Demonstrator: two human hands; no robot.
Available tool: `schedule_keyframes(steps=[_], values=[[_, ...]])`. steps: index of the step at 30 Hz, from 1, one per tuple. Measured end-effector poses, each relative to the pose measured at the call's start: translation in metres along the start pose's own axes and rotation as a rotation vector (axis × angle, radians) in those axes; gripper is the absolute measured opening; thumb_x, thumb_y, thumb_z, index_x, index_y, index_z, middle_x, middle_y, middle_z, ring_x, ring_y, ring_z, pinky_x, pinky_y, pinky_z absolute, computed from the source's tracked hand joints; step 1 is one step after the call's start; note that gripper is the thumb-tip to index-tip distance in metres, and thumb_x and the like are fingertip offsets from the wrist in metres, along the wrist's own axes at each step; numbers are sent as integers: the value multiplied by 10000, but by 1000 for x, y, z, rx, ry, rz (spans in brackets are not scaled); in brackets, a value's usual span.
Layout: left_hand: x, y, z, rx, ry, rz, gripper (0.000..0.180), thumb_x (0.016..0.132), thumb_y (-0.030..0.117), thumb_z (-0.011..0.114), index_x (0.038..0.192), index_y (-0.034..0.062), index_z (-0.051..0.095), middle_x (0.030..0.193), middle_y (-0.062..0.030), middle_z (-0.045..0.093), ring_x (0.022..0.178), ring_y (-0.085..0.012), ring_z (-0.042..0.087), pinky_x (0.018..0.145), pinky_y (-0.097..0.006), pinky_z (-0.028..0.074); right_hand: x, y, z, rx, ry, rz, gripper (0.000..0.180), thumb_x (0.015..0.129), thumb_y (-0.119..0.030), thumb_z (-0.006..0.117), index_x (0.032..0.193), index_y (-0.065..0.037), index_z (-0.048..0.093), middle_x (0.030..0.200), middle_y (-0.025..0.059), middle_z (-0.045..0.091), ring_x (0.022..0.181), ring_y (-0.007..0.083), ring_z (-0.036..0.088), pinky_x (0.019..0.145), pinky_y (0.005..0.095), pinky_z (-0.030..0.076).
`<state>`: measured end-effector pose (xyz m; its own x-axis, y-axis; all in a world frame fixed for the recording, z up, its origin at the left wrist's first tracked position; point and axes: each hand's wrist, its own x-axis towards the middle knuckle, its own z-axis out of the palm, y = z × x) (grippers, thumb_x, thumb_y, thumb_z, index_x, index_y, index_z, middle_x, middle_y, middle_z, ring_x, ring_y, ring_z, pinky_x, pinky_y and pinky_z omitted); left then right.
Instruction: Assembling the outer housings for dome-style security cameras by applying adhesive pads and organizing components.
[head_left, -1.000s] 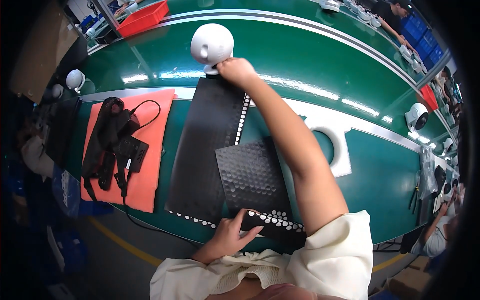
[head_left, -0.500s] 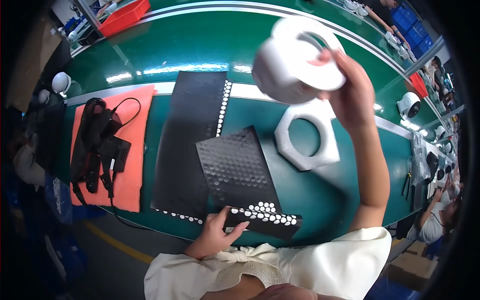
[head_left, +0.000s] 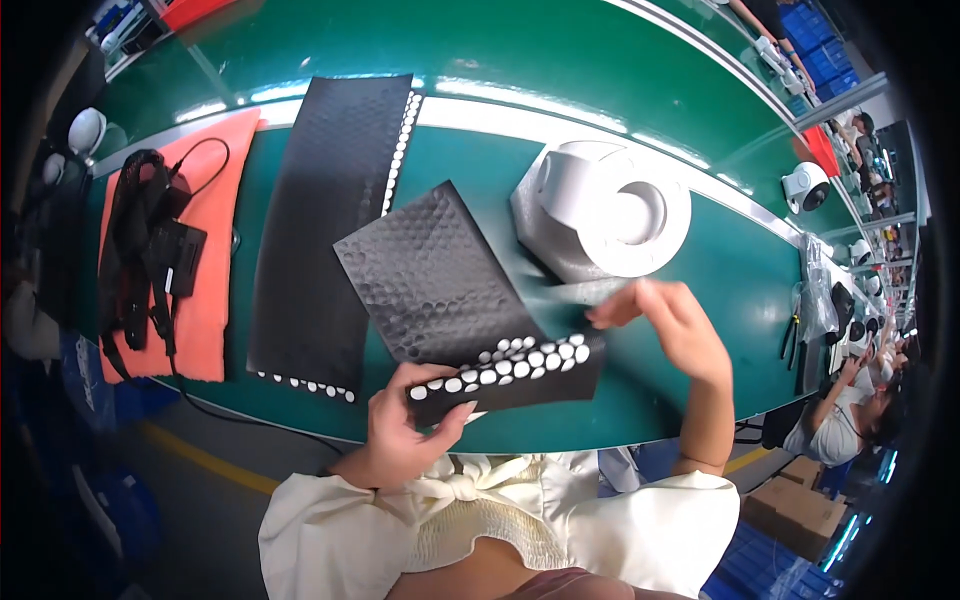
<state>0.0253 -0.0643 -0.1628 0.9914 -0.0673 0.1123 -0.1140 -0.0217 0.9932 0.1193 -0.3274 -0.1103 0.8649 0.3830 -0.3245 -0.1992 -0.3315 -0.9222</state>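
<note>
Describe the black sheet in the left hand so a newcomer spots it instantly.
On the green workbench, look at the near edge in front of the white round device. The left hand grips a black dimpled sheet tilted above the bench; unlike the longer black strip lying flat, its near edge carries several rows of white dots.

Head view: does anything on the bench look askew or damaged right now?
Nothing looks damaged. The small black bubble bag lies turned at an angle to the long black sheet, but the left hand is holding its dotted edge. The white device sits in its white foam tray; the right hand is blurred.
</note>
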Motion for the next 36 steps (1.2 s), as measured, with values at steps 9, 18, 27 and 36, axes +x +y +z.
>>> schedule_keyframes(steps=[9, 18, 27, 36], values=[[0, 1, 11, -222, -22, -28, 468, 706, -119, 597, 1099, -16, 365, 1008, -104, 457, 855, -98, 511, 716, -211, 437, -14, -21, 44, -399, -9, -422, 610, 632, -224, 752, 1135, -32, 467, 1018, 107, 548, 953, 258, 520, 812, 328, 403], [4, 3, 6, -324, 32, -56, 446, 673, -69, 662, 1034, -7, 407, 968, -109, 534, 866, -128, 542, 763, -219, 424, -2, -16, 60, -90, -21, -394, 174, 696, -47, 707, 810, 11, 589, 738, 62, 641, 639, 88, 604, 554, 190, 462], [5, 4, 4, -65, 120, -45, 152, 683, -3, 699, 766, -25, 574, 675, -56, 621, 595, -68, 573, 529, -186, 439, -3, -21, 51, -175, -65, -433, 103, 712, -54, 682, 774, -10, 613, 633, 75, 622, 532, 115, 591, 458, 211, 411], [4, 4, 3, 137, 92, 75, 130, 680, -16, 683, 756, -14, 577, 672, -76, 630, 555, -108, 605, 494, -198, 445, -2, -37, 41, -866, 15, -802, 249, 570, -87, 693, 811, -60, 638, 705, 13, 491, 627, 173, 433, 568, 280, 328]])
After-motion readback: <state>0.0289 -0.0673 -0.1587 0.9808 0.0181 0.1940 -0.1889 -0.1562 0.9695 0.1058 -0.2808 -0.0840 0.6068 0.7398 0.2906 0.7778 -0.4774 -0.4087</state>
